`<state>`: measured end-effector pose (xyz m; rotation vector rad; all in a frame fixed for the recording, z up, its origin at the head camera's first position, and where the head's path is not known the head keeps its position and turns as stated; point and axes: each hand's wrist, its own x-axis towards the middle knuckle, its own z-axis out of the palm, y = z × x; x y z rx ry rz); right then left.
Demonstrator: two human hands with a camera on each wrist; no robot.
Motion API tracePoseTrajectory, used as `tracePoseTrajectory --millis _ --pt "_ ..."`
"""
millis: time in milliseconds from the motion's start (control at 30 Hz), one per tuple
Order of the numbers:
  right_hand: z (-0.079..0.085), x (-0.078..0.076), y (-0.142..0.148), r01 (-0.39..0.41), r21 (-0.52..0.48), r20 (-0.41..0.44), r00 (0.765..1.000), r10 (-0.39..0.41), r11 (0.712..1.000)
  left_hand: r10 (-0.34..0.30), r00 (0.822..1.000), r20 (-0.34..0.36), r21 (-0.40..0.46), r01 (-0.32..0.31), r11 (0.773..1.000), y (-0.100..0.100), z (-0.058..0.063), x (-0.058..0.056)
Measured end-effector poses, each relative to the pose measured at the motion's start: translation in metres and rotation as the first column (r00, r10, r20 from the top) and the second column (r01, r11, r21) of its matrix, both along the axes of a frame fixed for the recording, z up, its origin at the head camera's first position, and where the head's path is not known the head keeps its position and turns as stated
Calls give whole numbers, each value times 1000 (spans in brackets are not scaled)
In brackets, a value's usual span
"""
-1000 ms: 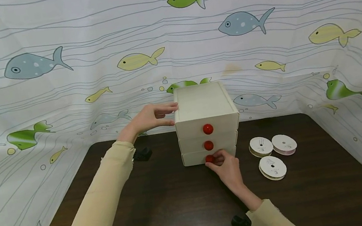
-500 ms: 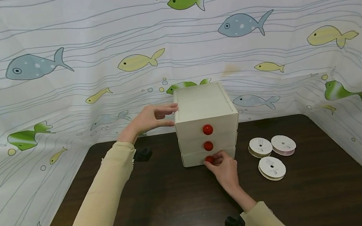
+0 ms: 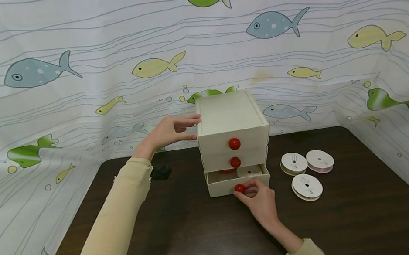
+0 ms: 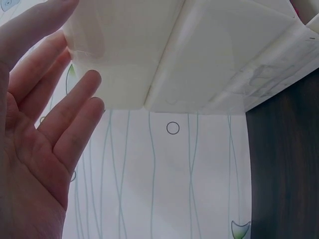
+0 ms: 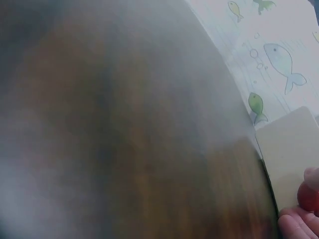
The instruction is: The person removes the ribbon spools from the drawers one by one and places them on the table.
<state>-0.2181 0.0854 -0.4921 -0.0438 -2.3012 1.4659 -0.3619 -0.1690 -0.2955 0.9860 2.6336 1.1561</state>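
Observation:
A cream three-drawer box stands at the back of the table, a red ball knob on each drawer. My right hand pinches the lowest red knob between thumb and fingers. That bottom drawer is partly pulled out. Inside it show a white spool and something red, both half hidden under the drawer above. With fingers extended, my left hand touches the box's upper left side. In the left wrist view, the left hand's fingers lie along the cream wall.
Several things stand right of the box: white ribbon spools, one at the left, one at the right and one in front. The dark table meets a fish-patterned sheet behind and at both sides.
The bottom drawer, shut in both earlier frames, has slid out toward me, with my right hand on its knob. Its contents have come into view. My left hand stays at the box's side.

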Motion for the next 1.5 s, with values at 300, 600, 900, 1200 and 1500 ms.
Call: tracePoseTrajectory --millis 300,600,900,1200,1500 --pt "0 24 2 -37 -13 35 999 38 999 6 1000 0 -23 -6 1000 1 -2 -2" --pt "2 45 3 -67 -25 75 995 68 997 -6 1000 4 -21 6 1000 3 -2 0" --pt "5 59 6 -86 -14 91 992 87 996 13 1000 0 -19 -13 1000 2 0 -2" --pt "8 76 6 -114 -43 142 983 119 993 20 1000 3 -7 -20 1000 1 -1 -1" --pt "9 85 5 -120 -52 179 976 127 991 18 1000 18 4 -18 1000 0 -1 -2"
